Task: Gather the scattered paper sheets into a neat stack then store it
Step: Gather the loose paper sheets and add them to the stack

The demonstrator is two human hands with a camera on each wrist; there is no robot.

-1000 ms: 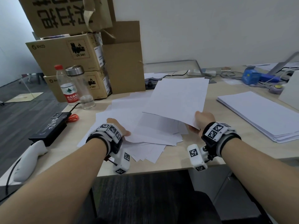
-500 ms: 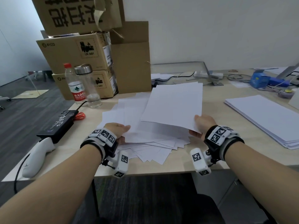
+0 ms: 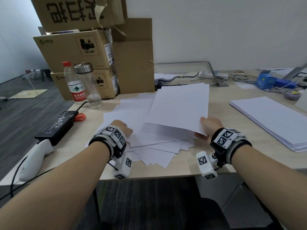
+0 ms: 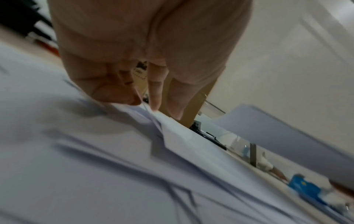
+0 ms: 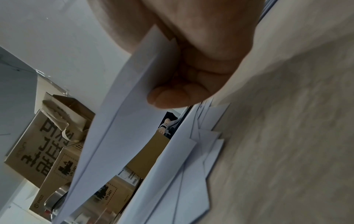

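Head view: right hand (image 3: 209, 126) pinches lifted sheets (image 3: 178, 107) at frame centre; left hand (image 3: 122, 128) pinches the loose pile's (image 3: 156, 146) edge (thin grip). Risk: sheets slide out, fan further.

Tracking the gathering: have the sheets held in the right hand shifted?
Yes. The held sheets have swung left, their far corner closer to the cardboard box.

The paper sheets (image 3: 178, 105) are plain white on a pale wood-tone desk (image 3: 199, 163). The boxes (image 3: 71, 50) are brown cardboard with black print. One bottle (image 3: 75, 83) has a red cap and a red-white label. The wrist bands (image 3: 224, 138) show black-and-white square markers. A blue object (image 3: 264, 81), maybe a packet, lies far right.
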